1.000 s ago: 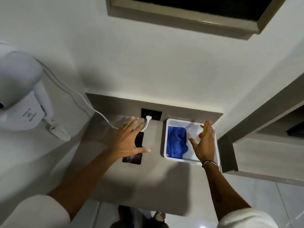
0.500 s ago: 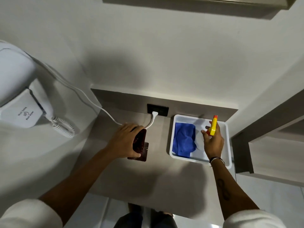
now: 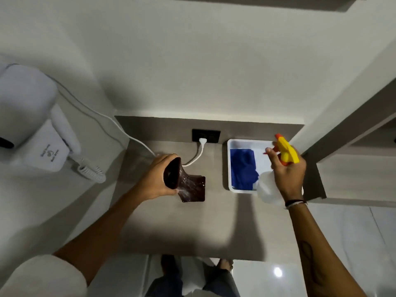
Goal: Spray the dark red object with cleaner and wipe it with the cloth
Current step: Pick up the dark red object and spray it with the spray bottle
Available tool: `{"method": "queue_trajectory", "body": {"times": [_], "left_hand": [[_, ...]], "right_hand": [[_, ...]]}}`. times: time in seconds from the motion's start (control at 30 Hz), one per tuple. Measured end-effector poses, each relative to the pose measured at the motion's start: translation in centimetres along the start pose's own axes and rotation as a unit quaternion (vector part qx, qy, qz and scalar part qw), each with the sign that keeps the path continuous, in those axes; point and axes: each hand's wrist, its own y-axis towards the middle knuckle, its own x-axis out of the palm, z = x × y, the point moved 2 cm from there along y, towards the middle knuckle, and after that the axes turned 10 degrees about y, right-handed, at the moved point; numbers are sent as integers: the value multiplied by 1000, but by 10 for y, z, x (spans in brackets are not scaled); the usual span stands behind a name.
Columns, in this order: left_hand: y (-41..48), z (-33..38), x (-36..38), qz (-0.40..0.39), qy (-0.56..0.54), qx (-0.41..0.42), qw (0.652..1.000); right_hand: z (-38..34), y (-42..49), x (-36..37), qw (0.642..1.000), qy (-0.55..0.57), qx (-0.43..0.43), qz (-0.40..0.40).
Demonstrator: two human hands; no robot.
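Observation:
My left hand (image 3: pixel 157 177) grips the top of a dark red, speckled object (image 3: pixel 185 185) and holds it above the grey counter (image 3: pixel 171 228). Its lower part flares out to the right of my fingers. My right hand (image 3: pixel 287 174) holds a clear spray bottle (image 3: pixel 271 190) with a yellow and orange trigger head over the right side of a white tray (image 3: pixel 228 166). The nozzle points up and to the left. A folded blue cloth (image 3: pixel 243 169) lies in the tray's left half.
A white plug and cable (image 3: pixel 201 146) run from a black wall socket (image 3: pixel 206 135) behind the red object. A white wall-mounted hair dryer (image 3: pixel 32 125) with a coiled cord hangs at the left. A grey cabinet (image 3: pixel 353 168) borders the counter on the right.
My left hand closed on the dark red object and lifted it off the counter. My right hand picked the spray bottle up out of the tray and raised it.

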Motion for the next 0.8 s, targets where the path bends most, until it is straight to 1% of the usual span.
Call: {"method": "queue_trajectory", "body": {"times": [0.07,0.17,0.3,0.4,0.47,0.53,0.7,0.8], "left_hand": [[-5,-11,-2,-19,-29,-1,999],[-12,-22,-1,-52,-51,-9,997],[-12,-28,-1,-65,-67,-14,996],[-8,-28,-4,-64,-57,-10,996],[-9,-28,-6,-66,-49,-6,997],[-9,-28,-5,-68,-42,-1,997],[-10,-27,-7,-69,-32,-4,997],[-12,-29,-6,-68,-27,-5,997]], "right_hand": [[-14,-30,15,997,38,49,-46],[-26,-69,45,986,41,100,-124],[-28,-106,85,961,24,126,-246],[-24,-117,107,937,-28,130,-323],[-23,-119,116,928,-66,131,-342],[-23,-118,122,924,-78,140,-347],[-22,-116,127,919,-126,121,-354],[-24,-116,124,908,-143,99,-380]]}}
